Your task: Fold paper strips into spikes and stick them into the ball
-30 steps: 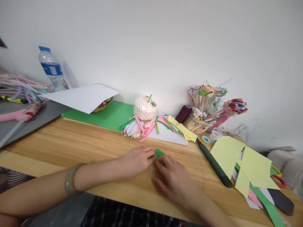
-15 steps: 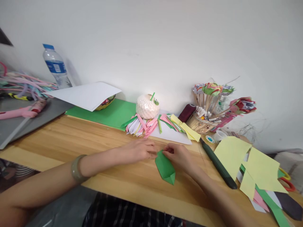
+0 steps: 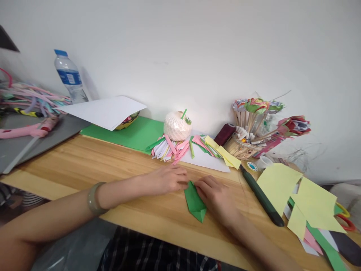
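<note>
A small piece of green paper with folded corners lies on the wooden table between my two hands. My left hand has its fingers curled together at the paper's upper left corner. Bent over the upper right edge is my right hand, its fingertips pressing on the paper; its thumb is hidden. A lower corner of the sheet shows a small turned-up flap. A bangle circles my left wrist.
Behind my hands lie folded paper strips and a round white netted object. To the right are a dark green cutter-like tool, yellow paper and a basket of paper flowers. A bottle and pink glue gun are left.
My right hand has turned from a pinch at the paper's top to lying lower along its right edge. Less of the green paper's right side shows. My left hand has hardly moved.
</note>
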The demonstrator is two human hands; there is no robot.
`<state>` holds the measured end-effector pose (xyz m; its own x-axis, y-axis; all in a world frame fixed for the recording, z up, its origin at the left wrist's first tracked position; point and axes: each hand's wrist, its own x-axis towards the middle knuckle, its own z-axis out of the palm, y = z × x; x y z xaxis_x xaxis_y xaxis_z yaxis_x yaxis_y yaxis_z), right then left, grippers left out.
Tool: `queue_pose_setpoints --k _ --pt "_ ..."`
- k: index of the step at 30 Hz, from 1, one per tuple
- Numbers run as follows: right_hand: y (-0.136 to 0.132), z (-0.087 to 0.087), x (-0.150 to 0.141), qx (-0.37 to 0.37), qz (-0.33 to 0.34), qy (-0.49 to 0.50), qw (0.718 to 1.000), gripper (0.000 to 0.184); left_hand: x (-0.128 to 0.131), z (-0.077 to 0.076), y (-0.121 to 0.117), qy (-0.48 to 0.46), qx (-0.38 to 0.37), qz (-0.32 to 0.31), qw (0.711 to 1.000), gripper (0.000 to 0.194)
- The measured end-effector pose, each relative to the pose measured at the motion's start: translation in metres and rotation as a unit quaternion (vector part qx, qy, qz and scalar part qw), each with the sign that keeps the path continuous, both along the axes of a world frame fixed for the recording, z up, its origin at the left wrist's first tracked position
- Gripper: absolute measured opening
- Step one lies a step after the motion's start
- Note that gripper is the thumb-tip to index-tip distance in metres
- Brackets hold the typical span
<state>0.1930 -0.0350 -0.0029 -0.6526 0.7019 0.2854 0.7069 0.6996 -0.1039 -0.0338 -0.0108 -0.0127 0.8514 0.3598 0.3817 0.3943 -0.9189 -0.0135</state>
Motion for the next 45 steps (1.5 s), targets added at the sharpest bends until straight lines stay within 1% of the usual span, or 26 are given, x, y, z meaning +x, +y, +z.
queue_pose_setpoints --k 4,8,10,15,19,23,29,31,34,37,39,42,44,45 --pt "-0.004 0.001 0.002 0.060 0.052 -0.033 0.996 0.020 0.002 0.001 -0.001 -0.004 0.017 0.003 1.000 0.022" --pt "-0.007 0.004 0.002 0.099 0.090 -0.063 0.989 0.024 0.001 -0.001 0.003 0.004 0.042 -0.036 0.998 0.017" --pt "-0.007 0.006 0.000 0.113 0.102 -0.075 0.985 0.026 0.001 -0.003 0.004 0.005 0.052 -0.046 0.998 0.016" --pt "-0.007 0.009 -0.001 0.127 0.111 -0.091 0.981 0.030 0.002 -0.004 0.006 0.006 0.062 -0.044 0.997 0.019" --pt "-0.005 0.008 -0.001 0.118 0.115 -0.095 0.982 0.030 0.003 0.001 0.004 0.014 0.064 -0.043 0.997 0.022" --pt "-0.002 0.008 -0.001 0.090 0.118 -0.090 0.985 0.025 0.003 0.005 0.004 0.024 0.059 -0.044 0.997 0.022" --pt "-0.004 0.017 0.007 0.026 0.113 -0.051 0.992 0.021 0.003 0.004 0.004 0.028 0.049 -0.049 0.997 0.016" --pt "-0.004 0.019 0.011 0.010 0.098 -0.030 0.995 0.024 0.003 0.004 0.005 0.027 0.045 -0.051 0.997 0.016" --pt "-0.001 0.016 0.012 -0.022 0.074 -0.011 0.997 0.033 0.004 0.004 0.005 0.026 0.039 -0.048 0.998 0.015" --pt "0.004 0.012 0.011 -0.049 0.080 -0.020 0.995 0.037 0.004 0.006 0.004 0.026 0.031 -0.044 0.998 0.016" --pt "0.004 0.013 0.011 -0.051 0.093 -0.040 0.994 0.035 0.003 0.007 0.004 0.026 0.027 -0.042 0.998 0.019" --pt "0.000 0.021 0.021 -0.032 0.113 -0.093 0.989 0.029 0.000 0.008 0.004 0.026 0.027 -0.044 0.998 0.019" --pt "-0.005 0.028 0.031 -0.019 0.109 -0.114 0.987 0.024 -0.001 0.007 0.003 0.025 0.032 -0.047 0.998 0.018" --pt "-0.009 0.031 0.036 -0.015 0.099 -0.109 0.989 0.023 -0.001 0.006 0.002 0.023 0.036 -0.045 0.998 0.018"
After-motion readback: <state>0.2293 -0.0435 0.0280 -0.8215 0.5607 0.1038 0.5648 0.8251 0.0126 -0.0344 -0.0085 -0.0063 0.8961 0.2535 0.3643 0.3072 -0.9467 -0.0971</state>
